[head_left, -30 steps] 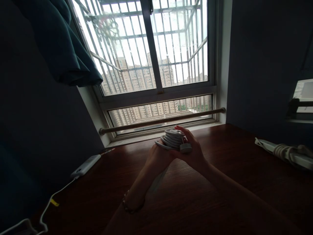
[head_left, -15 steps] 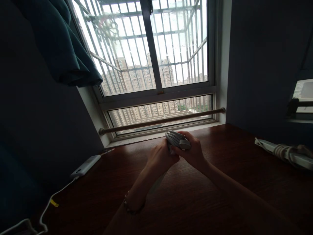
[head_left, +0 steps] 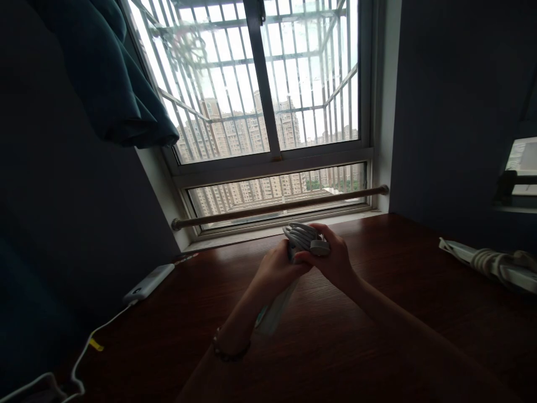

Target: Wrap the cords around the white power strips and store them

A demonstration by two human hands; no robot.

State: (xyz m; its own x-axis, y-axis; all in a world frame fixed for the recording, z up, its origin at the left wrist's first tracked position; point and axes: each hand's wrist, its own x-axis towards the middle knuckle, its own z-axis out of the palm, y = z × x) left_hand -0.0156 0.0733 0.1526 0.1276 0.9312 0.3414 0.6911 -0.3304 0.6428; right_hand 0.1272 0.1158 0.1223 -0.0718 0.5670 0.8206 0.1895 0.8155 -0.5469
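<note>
We see both hands over the brown table (head_left: 403,257), near its far edge by the window (head_left: 312,112), and between them is a bunch of pale cord (head_left: 297,234) in loops. The right hand (head_left: 335,258) is curled in from the right, its grip narrow around the cord and the round plug (head_left: 320,247). The left hand (head_left: 279,266) is bent tight around a long pale thing (head_left: 277,313), which pokes out toward the near side below it; we can't tell for sure what that is, or how the cord joins it. The loops sit at the top of both hands, and the hands touch or almost touch. We think the step in hand is getting the looped cord snug and neat. The next move seems to call for the left hand to hold firm while the right fingers pinch the loops and plug together, because a loose loop could slip off. Far to the right lies a white bar (head_left: 457,251) with cord wrapped around it. On the left lies a small white box (head_left: 150,281) with a thin white wire (head_left: 104,322).
</note>
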